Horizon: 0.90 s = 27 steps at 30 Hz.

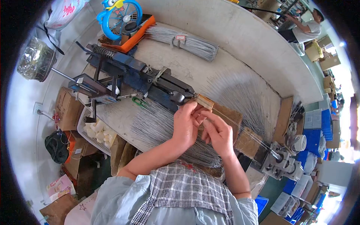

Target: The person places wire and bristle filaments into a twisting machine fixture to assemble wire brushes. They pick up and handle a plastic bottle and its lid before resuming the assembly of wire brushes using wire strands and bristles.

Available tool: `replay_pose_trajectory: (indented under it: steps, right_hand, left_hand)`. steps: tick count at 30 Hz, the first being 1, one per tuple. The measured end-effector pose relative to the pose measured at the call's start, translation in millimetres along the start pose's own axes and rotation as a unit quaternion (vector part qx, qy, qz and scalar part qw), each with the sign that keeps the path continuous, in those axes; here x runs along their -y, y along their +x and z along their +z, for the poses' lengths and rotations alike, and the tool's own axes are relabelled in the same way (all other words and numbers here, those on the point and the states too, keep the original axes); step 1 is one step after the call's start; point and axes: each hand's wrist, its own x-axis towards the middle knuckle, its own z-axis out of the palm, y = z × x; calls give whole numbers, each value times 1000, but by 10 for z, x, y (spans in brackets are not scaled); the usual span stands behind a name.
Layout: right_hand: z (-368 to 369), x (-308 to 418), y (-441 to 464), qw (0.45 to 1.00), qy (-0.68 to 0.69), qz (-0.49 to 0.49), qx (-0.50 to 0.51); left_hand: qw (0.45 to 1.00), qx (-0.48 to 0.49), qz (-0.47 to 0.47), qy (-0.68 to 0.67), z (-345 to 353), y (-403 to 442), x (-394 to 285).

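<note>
My left hand (185,123) is closed at the near end of a dark blue bench machine (138,73), thumb and fingers pinched together beside a small tan block (205,102). Close against it, my right hand (218,133) also has its fingertips pinched. Whatever lies between the fingers is too small to make out. Thin straight wires (150,122) lie in a thick bundle under and left of my hands. Beyond them, more loose wires (242,97) fan out over the table. Long thin rods (249,135) run from near the tan block toward a metal mechanism (283,161) at the right.
A tied wire bundle (193,43) lies at the back, near an orange tray (131,41) and a blue fan (120,18). Green-handled pliers (139,101) lie by the machine. A white basket (93,135) stands at the left. Another person (303,28) is in the background.
</note>
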Motion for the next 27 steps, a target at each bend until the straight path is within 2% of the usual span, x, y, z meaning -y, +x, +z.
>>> replay_pose_trajectory:
  steps: [4,5,8,11,13,17,20,23,27]
  right_hand:
    - [90,-23,87,1000,0,21,20]
    - [88,-27,127,998,29,51,19]
    - [90,-53,130,999,26,25,1]
    - [59,-67,57,999,-54,-6,5]
    - [56,-34,45,998,-55,-36,-16]
    - [85,43,147,989,-112,-81,-49]
    - [102,-15,243,985,-146,-78,-48]
    - [110,27,235,981,-145,-116,-55]
    - [41,116,157,995,-85,-43,-28]
  left_hand:
    - [997,2,-67,-26,-6,-12,-65]
    - [995,34,-83,-32,-85,9,-64]
    - [989,92,-109,-33,-251,64,-44]
    - [995,55,-82,-5,-89,-13,-79]
    - [999,7,-32,-2,9,-7,-19]
    - [1000,5,-20,12,23,-6,-6]
    - [1000,-6,-20,-1,12,18,18]
    - [999,-25,-28,26,23,-12,-17]
    - [999,7,-44,-6,-54,-1,-28]
